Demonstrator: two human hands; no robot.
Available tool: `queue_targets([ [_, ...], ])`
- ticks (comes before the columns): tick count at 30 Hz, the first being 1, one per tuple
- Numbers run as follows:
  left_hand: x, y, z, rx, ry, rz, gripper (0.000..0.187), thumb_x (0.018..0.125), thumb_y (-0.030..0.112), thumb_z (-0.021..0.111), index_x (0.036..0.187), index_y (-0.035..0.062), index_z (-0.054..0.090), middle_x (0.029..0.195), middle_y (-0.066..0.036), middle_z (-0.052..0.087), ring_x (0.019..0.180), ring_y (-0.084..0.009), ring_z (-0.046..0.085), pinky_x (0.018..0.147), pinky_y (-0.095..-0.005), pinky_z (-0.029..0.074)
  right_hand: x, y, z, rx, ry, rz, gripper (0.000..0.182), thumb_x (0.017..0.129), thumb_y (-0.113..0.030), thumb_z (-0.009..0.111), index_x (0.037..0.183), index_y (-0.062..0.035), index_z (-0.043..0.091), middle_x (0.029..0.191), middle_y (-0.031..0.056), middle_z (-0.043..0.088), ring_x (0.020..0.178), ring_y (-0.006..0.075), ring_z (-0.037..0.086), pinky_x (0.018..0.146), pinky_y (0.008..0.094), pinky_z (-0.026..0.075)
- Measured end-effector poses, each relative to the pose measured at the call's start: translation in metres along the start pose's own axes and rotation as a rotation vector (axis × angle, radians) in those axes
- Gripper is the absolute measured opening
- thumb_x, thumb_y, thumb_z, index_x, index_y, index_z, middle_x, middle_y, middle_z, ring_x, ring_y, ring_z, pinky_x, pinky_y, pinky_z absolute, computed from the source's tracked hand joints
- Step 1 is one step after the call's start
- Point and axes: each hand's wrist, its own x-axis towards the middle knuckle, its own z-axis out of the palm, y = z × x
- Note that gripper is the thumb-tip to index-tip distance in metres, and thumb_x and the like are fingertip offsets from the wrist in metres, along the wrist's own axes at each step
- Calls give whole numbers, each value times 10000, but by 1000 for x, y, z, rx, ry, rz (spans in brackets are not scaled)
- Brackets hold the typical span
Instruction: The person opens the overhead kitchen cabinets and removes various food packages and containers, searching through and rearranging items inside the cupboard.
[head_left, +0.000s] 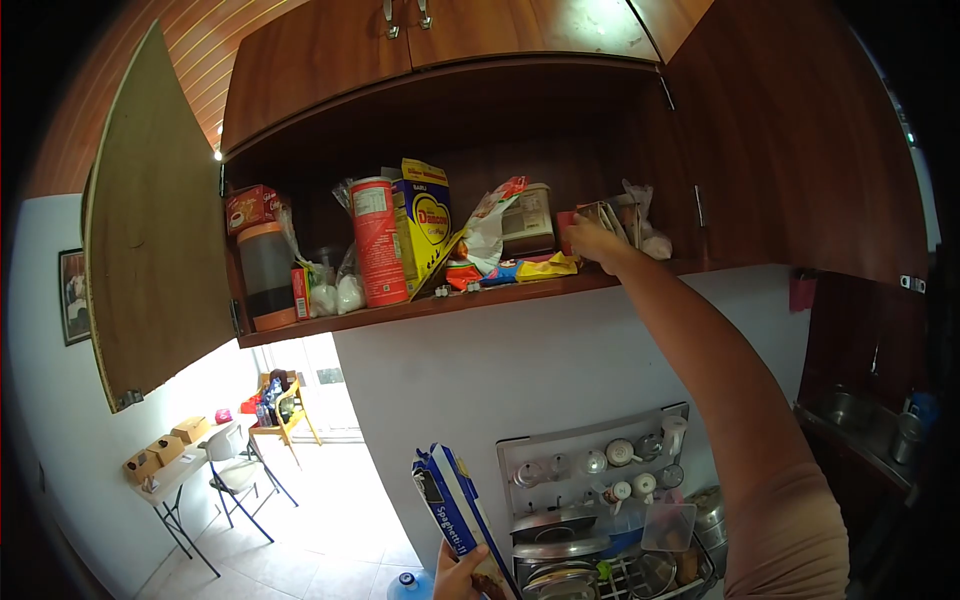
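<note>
My left hand (462, 572) is closed around a blue and white spaghetti pack (450, 515), held tilted low in front of me. My right hand (592, 242) reaches up into the open wall cupboard, its fingers closed at a small red packet (566, 228). Part of that packet and the fingertips are hidden. Just behind the hand stand tan packets (606, 215) and a clear plastic bag (652, 235). Left of it are a lidded plastic tub (528, 218) and a yellow packet (548, 267).
Along the shelf stand a yellow Dancow box (428, 222), a red canister (378, 240) and an orange-lidded jar (264, 275). The left cupboard door (150, 220) hangs open. Below are a dish rack (620, 580) with pans and cups, and a blue water bottle (408, 587).
</note>
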Motion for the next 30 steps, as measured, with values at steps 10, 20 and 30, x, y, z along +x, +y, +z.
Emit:
queue_targets([
  [10, 0, -4, -7, 51, 46, -37, 531, 698, 34, 656, 1146, 24, 371, 994, -150, 553, 888, -282, 577, 790, -416, 476, -8, -10, -7, 70, 217, 294, 325, 710, -123, 583, 1009, -3, 542, 977, 191, 592, 919, 312, 578, 769, 376, 463],
  [20, -3, -4, -9, 43, 107, -42, 567, 689, 50, 669, 1158, 25, 352, 1007, -155, 540, 906, -286, 568, 799, -419, 470, 2, -26, -4, -101, 178, 286, 320, 727, -89, 567, 1046, -73, 547, 969, 167, 604, 908, 300, 590, 759, 382, 479],
  [30, -6, 2, -4, 29, 105, -55, 567, 689, 45, 666, 1162, 22, 353, 1005, -142, 542, 895, -287, 570, 782, -415, 479, 10, 2, 2, 101, 239, 208, 447, 665, -120, 636, 1090, -46, 519, 970, 187, 597, 909, 320, 579, 759, 377, 471],
])
